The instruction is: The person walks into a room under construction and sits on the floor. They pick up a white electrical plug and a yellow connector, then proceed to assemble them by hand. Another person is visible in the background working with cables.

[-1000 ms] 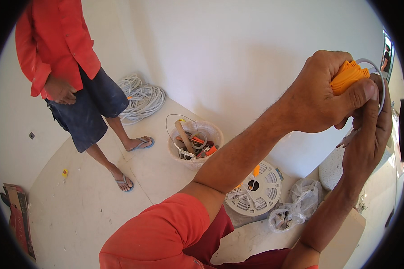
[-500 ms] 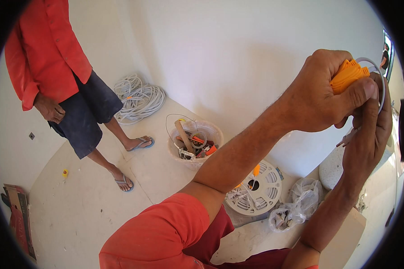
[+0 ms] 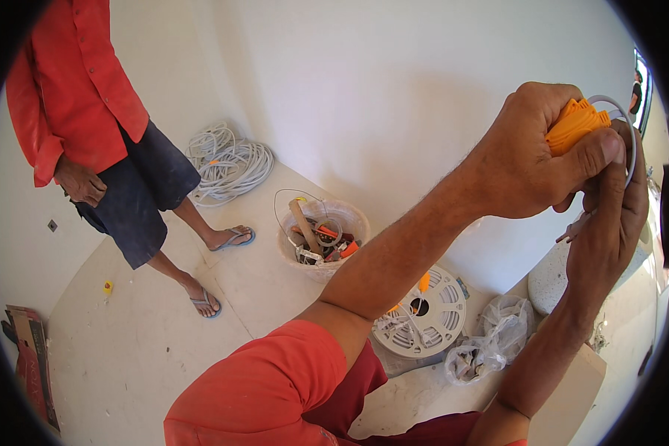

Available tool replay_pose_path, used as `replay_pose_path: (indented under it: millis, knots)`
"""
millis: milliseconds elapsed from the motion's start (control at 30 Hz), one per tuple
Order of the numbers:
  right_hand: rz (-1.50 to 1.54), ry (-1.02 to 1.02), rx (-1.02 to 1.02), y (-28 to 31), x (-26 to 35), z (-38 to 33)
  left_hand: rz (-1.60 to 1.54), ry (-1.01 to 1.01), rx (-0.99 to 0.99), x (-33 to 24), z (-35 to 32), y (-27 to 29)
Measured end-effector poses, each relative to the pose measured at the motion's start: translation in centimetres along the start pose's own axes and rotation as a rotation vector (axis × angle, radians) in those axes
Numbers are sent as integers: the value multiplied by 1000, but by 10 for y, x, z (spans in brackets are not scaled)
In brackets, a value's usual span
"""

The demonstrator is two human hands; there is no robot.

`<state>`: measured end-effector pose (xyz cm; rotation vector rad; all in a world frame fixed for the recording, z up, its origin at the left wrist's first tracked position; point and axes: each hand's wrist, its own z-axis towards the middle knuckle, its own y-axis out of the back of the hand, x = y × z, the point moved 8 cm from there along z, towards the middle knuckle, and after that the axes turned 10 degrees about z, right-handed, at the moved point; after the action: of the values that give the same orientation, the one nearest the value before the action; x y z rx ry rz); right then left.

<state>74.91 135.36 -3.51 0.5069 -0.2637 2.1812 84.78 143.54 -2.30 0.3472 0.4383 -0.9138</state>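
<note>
My left hand is raised high at the right, its fingers closed round an orange ribbed plastic piece whose exact kind I cannot make out. From that piece's far end a thin grey cable bends over and down to my right hand. The right fingers point upward, closed against the left fingertips, with the cable running along them. What lies between the two hands is hidden by the left thumb and fingers.
Below my left arm are a bucket of tools and a white reel, with a clear plastic bag beside it. A cable coil lies by the wall. A person in a red shirt stands at the left, near a carton.
Both of my hands stay in nearly the same place, still on the orange piece and cable. The other person's body has shifted slightly to the left.
</note>
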Motion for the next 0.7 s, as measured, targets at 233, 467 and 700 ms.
replay_pose_path:
  millis: [233,467,700]
  knots:
    - [33,-31,39,0,-5,0,-7,-11,-6,4,0,0]
    - [32,-25,24,3,-4,-4,-19,-7,2,2,-1,-4]
    - [-16,28,31,6,-4,-3,-42,11,-9,1,-3,-5]
